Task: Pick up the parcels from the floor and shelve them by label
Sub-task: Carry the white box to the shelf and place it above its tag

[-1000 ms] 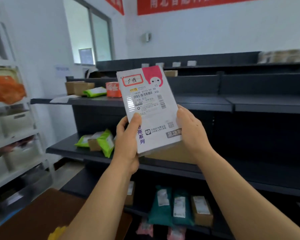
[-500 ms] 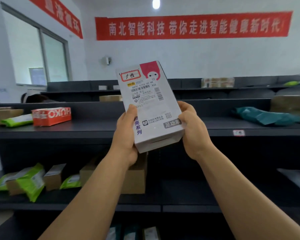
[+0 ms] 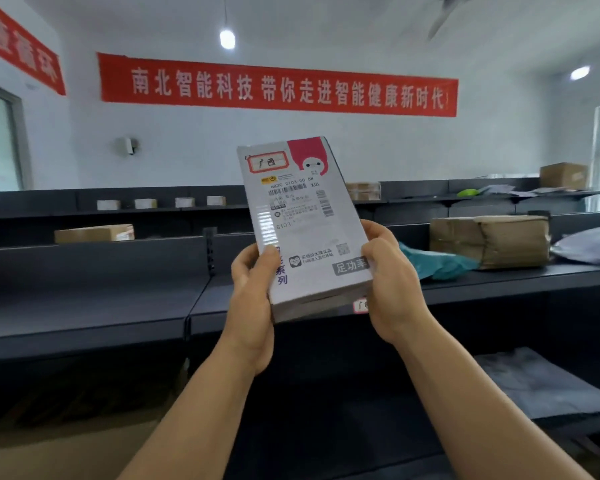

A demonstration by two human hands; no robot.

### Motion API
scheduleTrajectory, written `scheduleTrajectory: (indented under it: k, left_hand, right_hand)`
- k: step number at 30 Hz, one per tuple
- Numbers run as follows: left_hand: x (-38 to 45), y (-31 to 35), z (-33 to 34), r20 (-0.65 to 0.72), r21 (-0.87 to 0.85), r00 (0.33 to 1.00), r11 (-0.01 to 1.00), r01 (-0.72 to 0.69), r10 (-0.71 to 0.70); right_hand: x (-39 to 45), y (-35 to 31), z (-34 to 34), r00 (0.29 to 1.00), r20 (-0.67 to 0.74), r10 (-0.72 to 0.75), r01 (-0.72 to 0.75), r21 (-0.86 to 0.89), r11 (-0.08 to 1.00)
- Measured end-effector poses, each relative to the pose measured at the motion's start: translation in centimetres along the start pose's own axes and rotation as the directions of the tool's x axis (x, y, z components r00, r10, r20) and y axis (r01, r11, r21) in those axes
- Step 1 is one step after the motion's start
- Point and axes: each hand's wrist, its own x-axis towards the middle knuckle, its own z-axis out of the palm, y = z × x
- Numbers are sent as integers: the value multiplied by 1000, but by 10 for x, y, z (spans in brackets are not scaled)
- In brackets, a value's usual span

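I hold a flat white parcel (image 3: 303,223) upright in front of me, above the dark shelf (image 3: 118,299). It carries a red-framed handwritten label at its top left, a pink cartoon patch at top right and a barcode slip in the middle. My left hand (image 3: 253,292) grips its lower left edge, thumb across the front. My right hand (image 3: 388,278) grips its lower right corner. A small red-framed shelf tag (image 3: 361,305) peeks out under the parcel on the shelf's front lip.
On the same shelf to the right lie a teal bag (image 3: 440,263), a taped brown carton (image 3: 492,240) and a pale grey bag (image 3: 589,244). Farther shelves carry a cardboard box (image 3: 94,233) and small white boxes (image 3: 184,201). A lower shelf (image 3: 541,386) juts out at right.
My view has swung right and upward along the shelving; the red box and green bags at left have left the frame. Both hands keep the same grip on the parcel.
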Motion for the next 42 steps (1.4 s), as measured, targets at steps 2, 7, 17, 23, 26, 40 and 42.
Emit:
scheduleTrajectory:
  k: [2,7,17,23,26,40,42]
  left_hand:
    - [12,-11,9,25,12,1000,1000,-1,1]
    - [51,-31,24,165,129,986,992,-15,-6]
    - [118,-66,62,239,205,953,969,139,-187]
    - [155,-90,83,88,385,927,871,306,-365]
    - [174,-102,92,7,444,893,802,400,-450]
    - [201,-120,127,-250,474,853,711,520,-457]
    - [198,-121,128,-263,481,874,730,486,-409]
  right_hand:
    - [12,7,-11,999,-33,-6,7,26,1000]
    - [43,14,-29,993,-117,-24,26,22,999]
    - [111,21,-80,999,31,33,-31,-59,998]
    - [159,48,-103,965,34,261,-249,-204,947]
    - [184,64,-108,939,-23,342,-336,-266,904]
    - [243,92,-118,904,-54,424,-408,-410,816]
    - [241,91,-118,909,-50,413,-395,-417,819]
